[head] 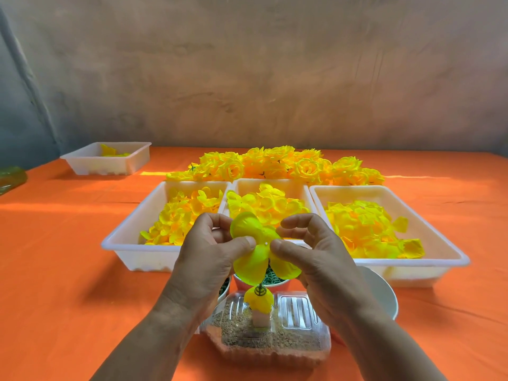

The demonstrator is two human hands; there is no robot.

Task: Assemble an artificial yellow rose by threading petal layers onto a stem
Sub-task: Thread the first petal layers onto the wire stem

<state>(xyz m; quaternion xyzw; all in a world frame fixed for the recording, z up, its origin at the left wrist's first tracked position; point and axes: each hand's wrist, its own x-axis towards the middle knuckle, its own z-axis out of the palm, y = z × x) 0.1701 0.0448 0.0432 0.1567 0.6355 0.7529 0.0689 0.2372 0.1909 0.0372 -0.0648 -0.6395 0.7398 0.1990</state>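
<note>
You held a yellow petal layer between both hands above the near middle of the orange tabletop. Your left hand pinched it with thumb and fingers closed on its left side; your right hand pinched the right side, the other fingers curled loosely apart. Below it, a partly built rose stood upright in a clear sand-filled container at the near edge. Three white trays of petals sat behind, finished roses beyond them.
</note>
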